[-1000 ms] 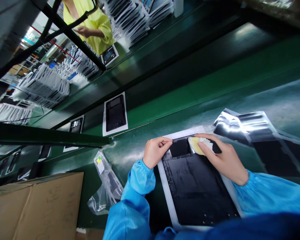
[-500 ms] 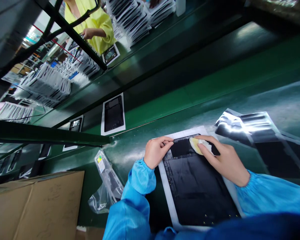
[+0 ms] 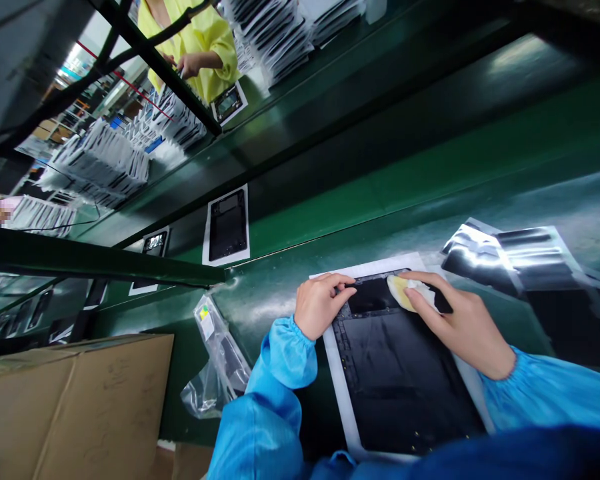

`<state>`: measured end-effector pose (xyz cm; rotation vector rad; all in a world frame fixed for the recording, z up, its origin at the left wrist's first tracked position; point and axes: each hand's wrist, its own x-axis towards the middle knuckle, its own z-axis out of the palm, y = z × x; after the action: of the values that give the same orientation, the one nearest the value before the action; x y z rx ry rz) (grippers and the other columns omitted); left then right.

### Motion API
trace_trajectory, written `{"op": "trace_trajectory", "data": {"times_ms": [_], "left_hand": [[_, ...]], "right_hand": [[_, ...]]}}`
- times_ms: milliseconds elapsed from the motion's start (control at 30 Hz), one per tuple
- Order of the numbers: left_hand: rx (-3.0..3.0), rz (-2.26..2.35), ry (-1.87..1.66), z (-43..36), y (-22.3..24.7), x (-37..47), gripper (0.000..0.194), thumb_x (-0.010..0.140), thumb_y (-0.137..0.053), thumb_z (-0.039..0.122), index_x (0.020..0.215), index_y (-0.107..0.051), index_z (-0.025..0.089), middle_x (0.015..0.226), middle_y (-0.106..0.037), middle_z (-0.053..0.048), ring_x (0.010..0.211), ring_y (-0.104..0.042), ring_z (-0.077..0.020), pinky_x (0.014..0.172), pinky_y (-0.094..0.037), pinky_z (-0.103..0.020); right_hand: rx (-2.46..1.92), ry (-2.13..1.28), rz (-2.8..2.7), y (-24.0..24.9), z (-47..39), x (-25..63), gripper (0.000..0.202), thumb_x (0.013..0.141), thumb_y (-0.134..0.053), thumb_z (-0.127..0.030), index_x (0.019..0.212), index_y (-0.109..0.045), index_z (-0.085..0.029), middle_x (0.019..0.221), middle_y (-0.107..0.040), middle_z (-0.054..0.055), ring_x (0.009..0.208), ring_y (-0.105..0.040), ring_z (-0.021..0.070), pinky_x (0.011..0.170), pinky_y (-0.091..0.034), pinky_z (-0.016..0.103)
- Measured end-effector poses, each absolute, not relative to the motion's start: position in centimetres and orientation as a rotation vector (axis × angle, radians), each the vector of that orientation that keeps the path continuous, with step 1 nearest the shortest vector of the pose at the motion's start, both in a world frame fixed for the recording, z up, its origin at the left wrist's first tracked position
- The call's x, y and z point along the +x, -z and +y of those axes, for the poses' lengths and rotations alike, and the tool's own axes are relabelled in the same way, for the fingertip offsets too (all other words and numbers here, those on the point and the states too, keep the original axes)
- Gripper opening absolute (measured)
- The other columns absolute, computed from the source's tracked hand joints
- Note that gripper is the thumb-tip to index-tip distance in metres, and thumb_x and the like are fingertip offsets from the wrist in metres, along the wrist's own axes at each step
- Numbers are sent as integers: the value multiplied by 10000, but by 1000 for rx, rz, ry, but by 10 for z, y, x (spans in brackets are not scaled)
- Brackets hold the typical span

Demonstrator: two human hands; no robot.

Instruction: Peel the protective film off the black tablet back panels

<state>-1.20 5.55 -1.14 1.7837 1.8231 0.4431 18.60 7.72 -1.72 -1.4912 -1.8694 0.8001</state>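
Observation:
A black tablet-like panel [image 3: 405, 380] with small fittings along its border lies on a white sheet [image 3: 341, 393]. My left hand [image 3: 320, 303] rests at its upper left corner, thumb and forefinger brought together in a pinch. Whatever those fingertips hold, if anything, is too small to make out. In my right hand [image 3: 460, 320] is a yellowish-white wiping pad [image 3: 399, 292] with a crumpled white part, pressed on the panel's upper right area. My right palm hides that corner.
Shiny dark film sheets [image 3: 525, 250] lie at right. A clear plastic bag [image 3: 220, 353] and a cardboard box [image 3: 100, 407] are at left. Another panel [image 3: 227, 227] lies on the green conveyor [image 3: 330, 193]. Across it, a person in yellow [image 3: 213, 50] works beside stacked white-wrapped pieces [image 3: 270, 40].
The view has shifted slightly, so my hands and the panel appear a little further right. Both hands keep nearly the same places on the panel. The person across has moved their hands.

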Motion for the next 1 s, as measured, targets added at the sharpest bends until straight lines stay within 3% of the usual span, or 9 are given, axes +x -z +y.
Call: {"op": "trace_trajectory", "data": {"times_ms": [300, 467, 667, 1000], "left_hand": [[1738, 1804, -453, 58, 12, -13, 148, 785, -642, 277, 908, -723, 269, 758, -698, 39, 611, -563, -96, 642, -449, -209], [1722, 1812, -439, 59, 10, -14, 140, 785, -642, 291, 903, -717, 282, 751, -696, 59, 609, -567, -88, 638, -458, -202], [1734, 1854, -381, 59, 9, -13, 138, 798, -624, 301, 905, -710, 294, 759, -701, 73, 617, -584, -81, 646, -468, -197], [1713, 1837, -396, 59, 6, -12, 124, 781, -646, 286, 888, -708, 289, 730, -689, 87, 605, -574, -74, 614, -445, -190]], "right_hand": [[-1502, -806, -1871, 17, 78, 186, 256, 658, -366, -374, 853, -510, -292, 696, -659, -27, 205, -302, 50, 398, -369, 256], [-1496, -815, -1874, 17, 77, 186, 263, 658, -376, -366, 856, -522, -272, 613, -646, -37, 205, -297, 52, 382, -360, 246], [-1491, -809, -1881, 19, 77, 187, 275, 660, -387, -356, 870, -530, -249, 691, -656, -12, 208, -302, 36, 399, -366, 237], [-1492, -805, -1881, 18, 78, 187, 269, 660, -389, -350, 864, -533, -250, 540, -614, -53, 192, -261, 41, 353, -337, 226]]}}
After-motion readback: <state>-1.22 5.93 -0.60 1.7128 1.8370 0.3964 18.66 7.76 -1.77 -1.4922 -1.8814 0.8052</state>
